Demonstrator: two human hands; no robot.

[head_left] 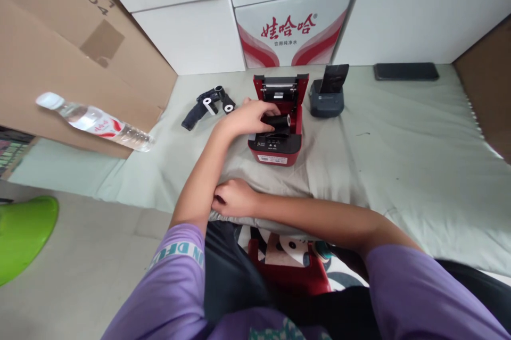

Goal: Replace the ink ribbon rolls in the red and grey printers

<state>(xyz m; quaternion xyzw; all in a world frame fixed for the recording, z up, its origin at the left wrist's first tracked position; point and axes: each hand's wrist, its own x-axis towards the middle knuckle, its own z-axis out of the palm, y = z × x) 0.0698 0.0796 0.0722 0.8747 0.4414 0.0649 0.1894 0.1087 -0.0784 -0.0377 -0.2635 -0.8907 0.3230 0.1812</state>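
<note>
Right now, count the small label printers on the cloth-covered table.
2: the red printer with open lid under the left hand, and the dark grey printer just right of it. None seem hidden.

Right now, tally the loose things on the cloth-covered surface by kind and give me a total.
Printers: 2, a red one with its lid open and the left hand on a black roll inside, and a dark grey one.
Black rolls beside the red printer: 1 cluster, number unclear.
Water bottles: 1.
Phones: 1.
Total: 5, counting the cluster as one.
</note>
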